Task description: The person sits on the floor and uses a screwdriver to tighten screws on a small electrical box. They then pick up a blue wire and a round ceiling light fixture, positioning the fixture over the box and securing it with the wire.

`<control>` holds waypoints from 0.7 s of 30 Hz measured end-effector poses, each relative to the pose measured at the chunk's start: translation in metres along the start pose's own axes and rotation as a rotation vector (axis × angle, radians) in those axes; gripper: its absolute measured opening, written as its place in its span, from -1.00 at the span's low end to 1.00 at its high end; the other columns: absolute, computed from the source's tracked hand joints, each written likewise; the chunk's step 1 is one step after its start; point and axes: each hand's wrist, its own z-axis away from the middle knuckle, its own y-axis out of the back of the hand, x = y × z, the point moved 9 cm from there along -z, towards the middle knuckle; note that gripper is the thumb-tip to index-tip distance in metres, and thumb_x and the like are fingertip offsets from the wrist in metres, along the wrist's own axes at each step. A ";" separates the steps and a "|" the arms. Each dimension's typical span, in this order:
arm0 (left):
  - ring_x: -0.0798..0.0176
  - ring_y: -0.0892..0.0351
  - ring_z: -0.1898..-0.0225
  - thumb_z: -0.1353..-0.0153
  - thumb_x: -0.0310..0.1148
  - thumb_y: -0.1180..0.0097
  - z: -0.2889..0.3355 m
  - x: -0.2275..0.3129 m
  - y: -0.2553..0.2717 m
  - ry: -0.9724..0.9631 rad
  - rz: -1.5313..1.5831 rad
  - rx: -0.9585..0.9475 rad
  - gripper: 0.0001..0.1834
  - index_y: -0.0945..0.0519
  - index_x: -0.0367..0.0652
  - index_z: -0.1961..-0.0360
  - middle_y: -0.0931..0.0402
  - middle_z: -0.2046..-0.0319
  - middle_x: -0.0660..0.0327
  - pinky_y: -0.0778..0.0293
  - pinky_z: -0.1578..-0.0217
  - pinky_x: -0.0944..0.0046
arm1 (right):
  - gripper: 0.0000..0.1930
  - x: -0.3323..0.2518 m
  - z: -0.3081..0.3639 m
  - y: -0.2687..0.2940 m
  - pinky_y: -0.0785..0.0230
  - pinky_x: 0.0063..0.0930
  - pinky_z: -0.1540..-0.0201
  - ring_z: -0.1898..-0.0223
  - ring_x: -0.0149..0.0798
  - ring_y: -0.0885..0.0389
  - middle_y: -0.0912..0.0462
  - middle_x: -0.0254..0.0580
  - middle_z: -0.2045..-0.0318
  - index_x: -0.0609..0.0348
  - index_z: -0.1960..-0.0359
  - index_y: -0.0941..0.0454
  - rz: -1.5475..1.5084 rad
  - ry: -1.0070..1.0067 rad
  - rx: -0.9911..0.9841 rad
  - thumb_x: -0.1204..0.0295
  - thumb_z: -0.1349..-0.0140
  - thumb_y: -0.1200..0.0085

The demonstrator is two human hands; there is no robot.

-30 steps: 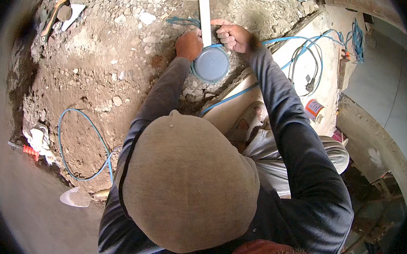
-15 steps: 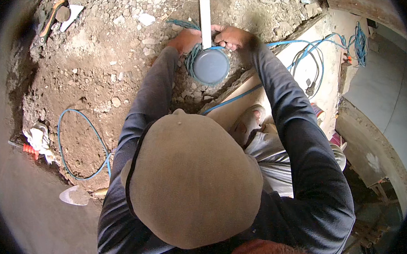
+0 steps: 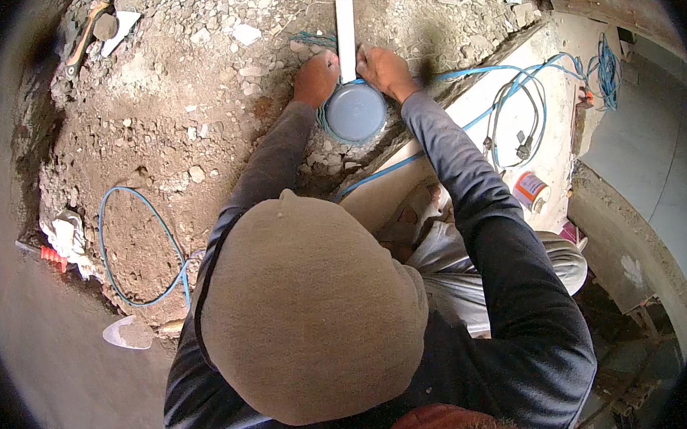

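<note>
A round grey cap or pipe end (image 3: 356, 112) sits in the dirt ahead of me, with teal twine (image 3: 322, 119) around its left rim. A flat white strip (image 3: 346, 39) stretches away from its far edge. My left hand (image 3: 318, 78) is closed in a fist just left of the strip's near end, beside loose teal strands. Close by on the right, my right hand (image 3: 385, 70) is closed too. A thin blue strand crosses the cap's far rim between the hands. Both fists appear to grip twine, though the fingers largely hide it.
Bright blue cable (image 3: 477, 70) runs right to a coil (image 3: 608, 76). A dark cord with a plug (image 3: 524, 150) and a red-and-white can (image 3: 531, 191) are on the pale board. At left lie a blue loop (image 3: 102, 231), a trowel (image 3: 129, 332) and a yellow-handled tool (image 3: 86, 37).
My left hand has turned and drawn slightly nearer, baring its back. The right hand has closed in toward the strip. My right arm has shifted inward, uncovering the can.
</note>
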 end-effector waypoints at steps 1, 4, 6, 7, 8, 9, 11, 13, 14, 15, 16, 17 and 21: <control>-0.09 -0.68 0.19 -0.28 -0.28 -0.05 -0.002 0.000 0.001 -0.041 0.036 -0.045 -0.73 -0.70 -0.21 0.20 -0.69 0.28 -0.05 -0.53 0.16 -0.04 | -0.77 0.001 0.001 0.002 -0.46 -0.08 0.28 0.31 0.05 -0.68 -0.70 -0.05 0.41 0.10 0.11 -0.57 -0.142 -0.001 0.051 0.28 -0.28 -0.08; 0.10 -0.64 0.42 -0.29 -0.27 -0.07 -0.008 0.003 0.001 -0.081 0.134 -0.197 -0.70 -0.68 -0.23 0.12 -0.68 0.37 0.03 -0.53 0.37 0.06 | -0.72 0.024 -0.007 -0.020 -0.37 -0.34 0.51 0.55 -0.25 -0.57 -0.64 -0.23 0.53 0.03 0.01 -0.59 -0.655 -0.156 -0.151 0.35 -0.25 -0.13; 0.16 -0.65 0.44 -0.29 -0.26 -0.07 -0.005 0.008 0.002 -0.014 0.175 -0.292 -0.68 -0.69 -0.25 0.10 -0.68 0.36 0.04 -0.53 0.38 0.10 | -0.65 0.027 0.000 -0.035 -0.08 -0.68 0.68 0.69 -0.63 -0.28 -0.52 -0.48 0.60 -0.06 -0.09 -0.60 -0.945 -0.321 -0.371 0.40 -0.24 -0.19; 0.14 -0.68 0.35 -0.28 -0.26 -0.06 -0.004 0.008 0.002 0.050 0.184 -0.330 -0.67 -0.70 -0.26 0.11 -0.70 0.32 0.01 -0.54 0.29 0.10 | -0.65 0.029 -0.002 -0.036 -0.13 -0.64 0.66 0.68 -0.60 -0.32 -0.53 -0.45 0.59 -0.05 -0.08 -0.61 -0.885 -0.314 -0.422 0.39 -0.23 -0.20; 0.12 -0.71 0.26 -0.27 -0.25 -0.06 -0.001 0.007 0.002 0.114 0.191 -0.368 -0.66 -0.72 -0.26 0.12 -0.71 0.28 -0.02 -0.55 0.19 0.09 | -0.65 0.030 -0.006 -0.036 -0.19 -0.61 0.63 0.66 -0.57 -0.36 -0.55 -0.42 0.57 -0.04 -0.07 -0.61 -0.826 -0.306 -0.473 0.39 -0.22 -0.21; 0.13 -0.70 0.26 -0.27 -0.24 -0.07 0.000 0.008 0.002 0.083 0.207 -0.380 -0.65 -0.71 -0.27 0.11 -0.71 0.28 -0.02 -0.55 0.19 0.10 | -0.66 0.031 -0.009 -0.037 -0.24 -0.58 0.61 0.64 -0.54 -0.40 -0.57 -0.40 0.56 -0.04 -0.06 -0.62 -0.767 -0.298 -0.523 0.39 -0.22 -0.22; 0.15 -0.70 0.28 -0.26 -0.23 -0.08 0.000 0.019 0.004 0.019 0.240 -0.406 -0.63 -0.71 -0.27 0.07 -0.71 0.30 -0.02 -0.55 0.19 0.11 | -0.67 0.027 -0.019 -0.032 -0.39 -0.42 0.47 0.54 -0.38 -0.53 -0.63 -0.27 0.49 -0.02 -0.03 -0.63 -0.488 -0.164 -0.464 0.34 -0.21 -0.22; 0.08 -0.70 0.27 -0.26 -0.21 -0.09 0.008 0.016 0.002 0.145 0.210 -0.459 -0.62 -0.70 -0.24 0.04 -0.71 0.31 -0.03 -0.56 0.17 0.11 | -0.69 0.022 -0.024 -0.024 -0.48 -0.27 0.29 0.39 -0.21 -0.63 -0.68 -0.15 0.39 0.00 -0.01 -0.63 -0.302 -0.042 -0.362 0.29 -0.23 -0.18; 0.05 -0.70 0.27 -0.26 -0.20 -0.10 0.011 0.018 0.002 0.203 0.195 -0.487 -0.61 -0.70 -0.22 0.02 -0.71 0.32 -0.04 -0.56 0.16 0.11 | -0.69 0.026 -0.024 -0.025 -0.50 -0.19 0.19 0.29 -0.11 -0.67 -0.70 -0.09 0.33 0.00 0.00 -0.63 -0.252 0.014 -0.289 0.26 -0.24 -0.14; 0.01 -0.70 0.24 -0.25 -0.20 -0.10 0.008 0.015 0.004 0.097 0.178 -0.407 -0.61 -0.69 -0.19 0.01 -0.70 0.29 -0.04 -0.56 0.15 0.09 | -0.69 0.020 -0.025 -0.025 -0.51 -0.12 0.08 0.20 -0.01 -0.70 -0.72 -0.03 0.27 0.01 0.02 -0.63 -0.207 0.081 -0.224 0.23 -0.26 -0.11; -0.02 -0.70 0.22 -0.25 -0.21 -0.10 0.006 0.009 0.003 -0.009 0.160 -0.328 -0.61 -0.68 -0.16 -0.01 -0.70 0.27 -0.05 -0.57 0.13 0.07 | -0.70 0.024 -0.028 -0.027 -0.50 -0.09 0.04 0.15 0.04 -0.69 -0.72 0.00 0.24 0.01 0.03 -0.63 -0.165 0.034 -0.189 0.21 -0.28 -0.06; -0.05 -0.69 0.19 -0.25 -0.21 -0.10 0.009 0.018 0.007 -0.117 0.143 -0.263 -0.61 -0.67 -0.13 -0.03 -0.69 0.24 -0.05 -0.57 0.12 0.06 | -0.69 0.031 -0.025 -0.027 -0.48 -0.06 0.00 0.09 0.10 -0.67 -0.72 0.03 0.20 0.00 0.04 -0.63 -0.125 -0.027 -0.153 0.20 -0.30 -0.01; -0.13 -0.63 0.10 -0.28 -0.27 -0.06 0.048 0.021 0.026 -0.149 -0.133 0.021 -0.70 -0.62 -0.05 0.00 -0.59 0.13 -0.01 -0.56 0.09 -0.04 | -0.67 0.047 -0.009 -0.031 -0.45 0.01 -0.06 0.00 0.20 -0.63 -0.71 0.06 0.13 -0.03 0.03 -0.61 -0.038 -0.183 -0.204 0.19 -0.35 0.13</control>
